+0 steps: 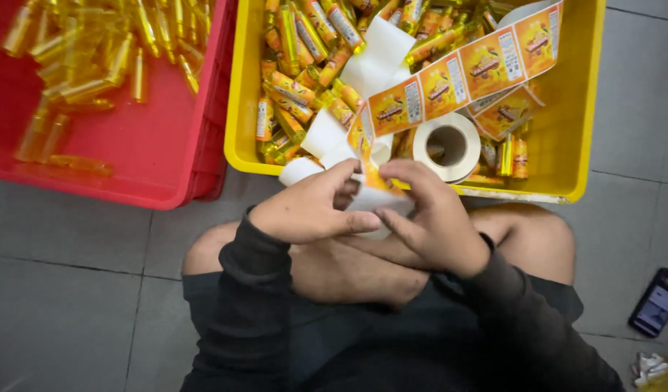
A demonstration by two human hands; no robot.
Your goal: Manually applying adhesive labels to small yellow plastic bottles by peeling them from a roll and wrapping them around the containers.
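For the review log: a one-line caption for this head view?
Both hands, left and right, work a label strip before a yellow bin of labelled bottles.

A grey tiled floor (72,290) was seen; a red crate (152,152) at eleven o'clock, a yellow crate (577,145) at one, a phone (657,302) at four.

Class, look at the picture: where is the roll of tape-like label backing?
The white roll lies in the yellow crate, near its front wall, just beyond the right hand.

Glossy paper label strip (461,72) — smooth plastic yellow crate (580,109), matt grey floor tiles (72,290)
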